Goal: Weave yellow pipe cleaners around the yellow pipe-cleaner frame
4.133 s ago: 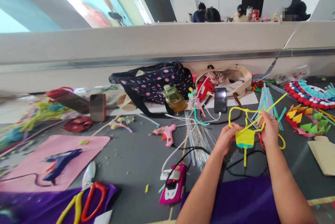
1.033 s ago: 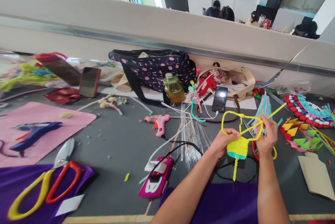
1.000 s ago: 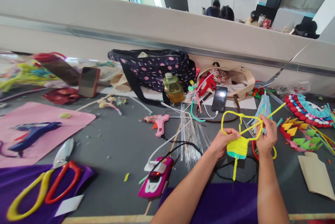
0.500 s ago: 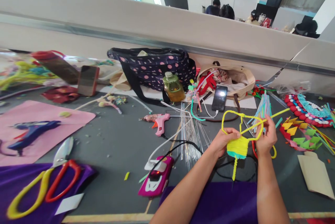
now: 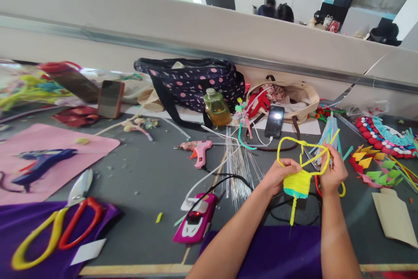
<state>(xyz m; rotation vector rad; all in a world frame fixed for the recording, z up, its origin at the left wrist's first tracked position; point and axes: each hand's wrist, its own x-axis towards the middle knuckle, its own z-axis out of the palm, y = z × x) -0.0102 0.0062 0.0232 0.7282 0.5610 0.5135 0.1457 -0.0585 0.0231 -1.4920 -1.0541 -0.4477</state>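
Observation:
A yellow pipe-cleaner figure (image 5: pixel 296 183) is held above the table, with a teal band low on its body. Two open loops stand at its top, and a twisted yellow stem ending in a thin wire hangs below. My left hand (image 5: pixel 280 175) pinches it where the loops meet the body. At the right loop, the fingers of my right hand (image 5: pixel 335 169) are closed on a yellow pipe cleaner (image 5: pixel 333 137), whose free end sticks up past them. Scissors with red and yellow handles, partly hidden, lie behind my right hand.
Large scissors (image 5: pixel 80 187) lie at left on purple cloth (image 5: pixel 107 218). Two glue guns, one pink (image 5: pixel 200 152) and one blue (image 5: pixel 45 166), rest nearby. A magenta power strip (image 5: pixel 205 226) with cables sits beside my left forearm. Bags, a bottle (image 5: pixel 216 109) and phones line the back.
My right hand has shifted slightly. The pipe cleaner's free end, which pointed long to the right, now shows shorter and steeper. My left hand stays on the figure.

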